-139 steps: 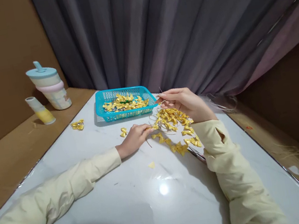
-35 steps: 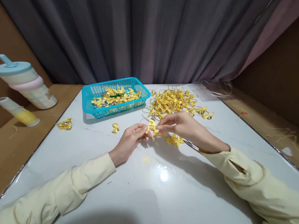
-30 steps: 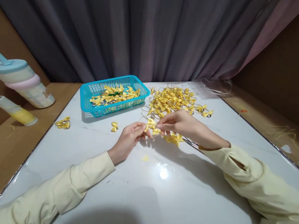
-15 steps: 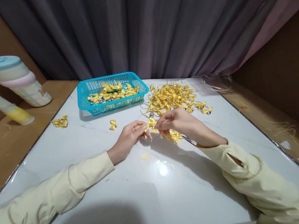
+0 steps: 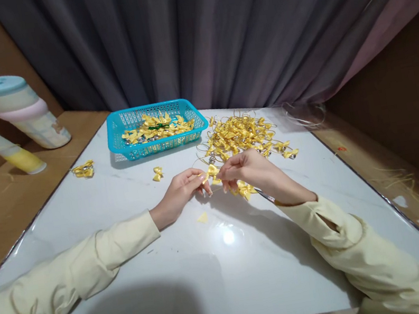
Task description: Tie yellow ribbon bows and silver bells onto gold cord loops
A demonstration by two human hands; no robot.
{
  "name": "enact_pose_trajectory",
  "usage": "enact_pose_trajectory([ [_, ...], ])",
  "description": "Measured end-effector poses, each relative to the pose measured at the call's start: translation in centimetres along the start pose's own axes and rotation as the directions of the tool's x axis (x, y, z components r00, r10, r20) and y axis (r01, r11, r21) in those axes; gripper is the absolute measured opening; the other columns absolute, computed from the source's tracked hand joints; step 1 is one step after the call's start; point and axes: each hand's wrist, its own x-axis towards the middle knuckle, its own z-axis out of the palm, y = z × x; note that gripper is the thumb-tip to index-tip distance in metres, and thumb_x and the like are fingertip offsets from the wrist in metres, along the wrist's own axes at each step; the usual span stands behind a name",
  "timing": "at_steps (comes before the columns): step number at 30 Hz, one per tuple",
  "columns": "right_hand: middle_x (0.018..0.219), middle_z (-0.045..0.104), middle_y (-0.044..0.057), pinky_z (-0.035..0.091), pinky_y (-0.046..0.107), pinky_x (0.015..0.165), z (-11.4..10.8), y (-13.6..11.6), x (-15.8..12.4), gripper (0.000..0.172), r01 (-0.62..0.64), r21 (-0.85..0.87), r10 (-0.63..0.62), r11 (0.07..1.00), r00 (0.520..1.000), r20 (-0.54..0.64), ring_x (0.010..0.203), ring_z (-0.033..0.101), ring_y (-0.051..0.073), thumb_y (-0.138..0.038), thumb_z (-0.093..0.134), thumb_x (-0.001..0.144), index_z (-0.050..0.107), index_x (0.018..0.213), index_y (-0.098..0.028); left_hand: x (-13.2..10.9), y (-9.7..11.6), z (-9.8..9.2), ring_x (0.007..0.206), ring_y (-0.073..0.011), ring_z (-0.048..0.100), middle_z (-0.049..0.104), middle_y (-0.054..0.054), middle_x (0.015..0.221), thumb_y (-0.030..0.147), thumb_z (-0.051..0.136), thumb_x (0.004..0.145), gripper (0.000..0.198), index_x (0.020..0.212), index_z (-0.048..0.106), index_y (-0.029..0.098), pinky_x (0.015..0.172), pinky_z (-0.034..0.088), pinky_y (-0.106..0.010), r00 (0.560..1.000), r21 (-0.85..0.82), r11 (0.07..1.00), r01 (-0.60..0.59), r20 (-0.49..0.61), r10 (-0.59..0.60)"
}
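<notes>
A small yellow ribbon bow (image 5: 211, 173) is held up between my two hands, just above the table. My left hand (image 5: 183, 191) pinches its left side between thumb and finger. On the other side, my right hand (image 5: 244, 170) is closed with its fingertips pressed at the bow's right edge; a thin cord may be in them, too fine to make out. Below the right hand lie more yellow bows (image 5: 244, 190), and a metal tool (image 5: 266, 195) shows partly from under the wrist. A yellow scrap (image 5: 202, 217) rests nearer me.
A blue basket (image 5: 159, 146) holds yellow bows. Beside it spreads a pile of bows with cords and small bells (image 5: 241, 133). A single bow (image 5: 157, 173) and a small bundle (image 5: 83, 170) lie left. A tumbler (image 5: 21, 111) and a tube (image 5: 11, 152) stand on the left ledge.
Both hands keep hold of the same bow in nearly the same place. The whole view has shifted very slightly.
</notes>
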Motion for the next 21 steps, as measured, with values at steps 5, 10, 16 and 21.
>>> enact_pose_trajectory([
  [5,0.051,0.064,0.004,0.042,0.02,0.045,0.1,-0.1,0.1,0.011,-0.006,0.0,0.006,1.0,1.0,0.003,0.044,0.053,0.009,-0.016,0.058,0.065,0.065,0.06,-0.011,0.0,-0.1,-0.1,0.063,-0.0112,0.053,0.061,-0.002,0.064,0.027,0.056,0.079,0.014,0.078,0.055,0.014,0.061,0.036,-0.024,1.0,0.011,1.0,-0.011,0.008,0.01],
  [10,0.052,0.064,0.004,0.042,0.02,0.045,0.1,-0.1,0.1,0.011,-0.002,-0.013,0.002,1.0,1.0,0.001,0.045,0.053,0.01,-0.016,0.057,0.066,0.065,0.06,-0.011,0.0,-0.2,0.0,0.062,-0.0116,0.053,0.06,-0.001,0.064,0.029,0.056,0.079,0.015,0.077,0.055,0.014,0.059,0.035,-0.024,1.0,0.021,1.0,-0.011,0.009,0.01],
  [16,0.054,0.064,0.003,0.043,0.019,0.047,0.4,-0.3,0.0,0.009,-0.013,-0.071,0.01,0.997,0.999,-0.047,0.046,0.054,0.009,-0.014,0.056,0.068,0.061,0.062,-0.012,0.1,-0.2,-0.1,0.062,-0.012,0.053,0.061,-0.001,0.063,0.029,0.057,0.079,0.015,0.077,0.055,0.014,0.06,0.035,-0.025,1.0,0.035,0.999,-0.003,-0.005,0.003],
  [21,0.056,0.064,0.001,0.042,0.02,0.048,1.2,0.2,-0.1,0.012,0.099,-0.177,-0.126,0.979,0.981,-0.147,0.047,0.055,0.011,-0.018,0.054,0.076,0.056,0.087,-0.014,0.2,-0.2,-0.1,0.062,-0.0122,0.052,0.06,-0.002,0.064,0.029,0.056,0.08,0.016,0.076,0.056,0.014,0.061,0.035,-0.025,1.0,0.042,0.999,0.007,-0.02,-0.006],
])
